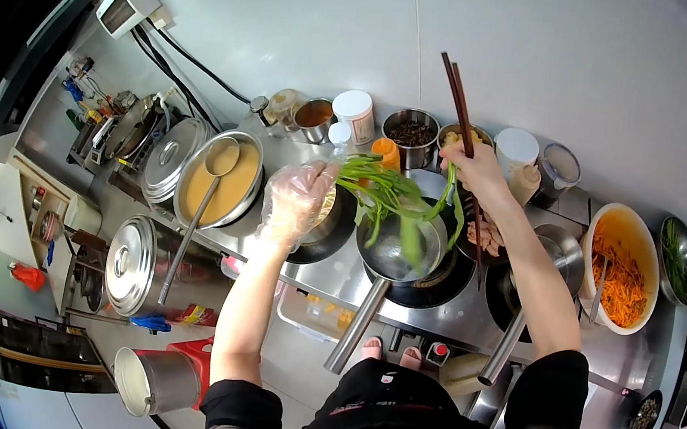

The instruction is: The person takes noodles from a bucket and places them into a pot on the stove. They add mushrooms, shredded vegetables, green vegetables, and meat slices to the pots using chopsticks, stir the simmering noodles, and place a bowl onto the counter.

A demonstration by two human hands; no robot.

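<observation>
At frame centre, left hand (301, 192) apparently grasps leafy greens (382, 181), right hand (480, 167) clenches chopsticks (459, 108), so leaves dangle into the saucepan (379, 258)

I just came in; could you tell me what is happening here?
Someone works at a stove. The left hand, in a clear plastic glove, holds leafy greens; the right hand grips long chopsticks. The greens reach over a saucepan. To its left, a ladle rests in a pot of yellowish liquid.

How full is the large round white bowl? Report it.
Partly full: thin orange shreds lie in the bowl, with bare inner wall showing beyond them.
</observation>
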